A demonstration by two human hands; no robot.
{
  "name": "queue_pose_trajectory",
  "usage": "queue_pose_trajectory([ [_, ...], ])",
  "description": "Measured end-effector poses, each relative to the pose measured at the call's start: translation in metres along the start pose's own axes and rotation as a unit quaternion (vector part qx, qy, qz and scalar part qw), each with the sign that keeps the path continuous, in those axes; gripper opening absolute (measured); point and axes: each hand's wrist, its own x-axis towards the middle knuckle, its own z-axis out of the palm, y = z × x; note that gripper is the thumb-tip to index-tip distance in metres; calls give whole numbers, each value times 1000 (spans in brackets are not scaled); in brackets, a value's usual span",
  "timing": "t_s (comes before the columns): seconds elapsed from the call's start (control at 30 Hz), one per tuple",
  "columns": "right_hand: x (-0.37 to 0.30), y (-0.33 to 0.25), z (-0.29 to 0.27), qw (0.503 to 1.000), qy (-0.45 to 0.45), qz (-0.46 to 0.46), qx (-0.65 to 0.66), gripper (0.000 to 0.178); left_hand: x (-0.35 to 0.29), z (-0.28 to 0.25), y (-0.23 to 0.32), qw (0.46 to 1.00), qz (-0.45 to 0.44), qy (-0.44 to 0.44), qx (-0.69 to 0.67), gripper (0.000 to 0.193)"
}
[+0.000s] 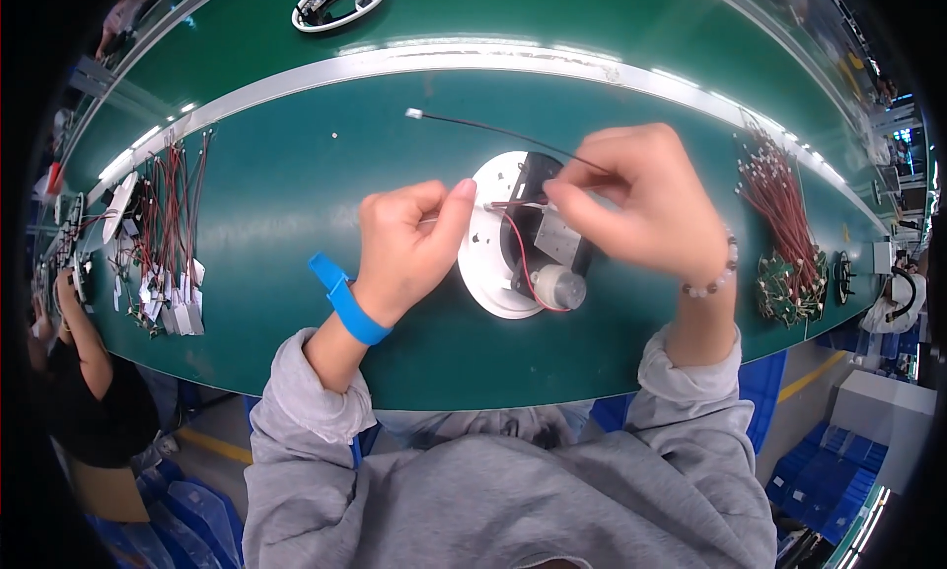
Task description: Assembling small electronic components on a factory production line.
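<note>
I see the right hand (646, 204) with its fingers pinched on a thin dark wire (493, 127), its white plug (414, 113) poking out to the left. The left hand (409, 244) has thumb and finger close together, but I can't tell if they hold anything. Under and between the hands, the round white part (481, 268) with its silver motor (560, 288) lies on the green table (266, 189). Red wire bundles lie farther out: left bundle (176, 214), right bundle (786, 206).

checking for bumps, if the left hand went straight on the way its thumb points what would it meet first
Probably the white round base: its left edge lies right by the left hand in the picture, though the hand's height above it is unclear.
</note>
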Motion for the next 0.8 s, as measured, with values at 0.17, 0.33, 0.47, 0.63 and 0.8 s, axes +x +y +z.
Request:
queue_pose_trajectory([
  [0.17, 5, -1, 16, 996, -4, -66, -55, 6, 0, 0, 3, 1000, -1, -5, -16, 32],
  [0.33, 3, -2, 15, 995, -1, -54, -88, 8, -1, 0, 3, 1000, 14, 8, -25, 30],
  [0.47, 4, 1, 14, 996, 1, -49, -70, 8, 0, -1, 4, 1000, 1, -12, -13, 30],
  [0.63, 7, 1, 16, 998, -51, 28, 29, 7, -1, -1, 1, 1000, -3, -14, -14, 31],
  [0.8, 7, 0, 13, 996, -56, 73, 16, 8, -1, -1, 3, 1000, -9, -19, -19, 31],
])
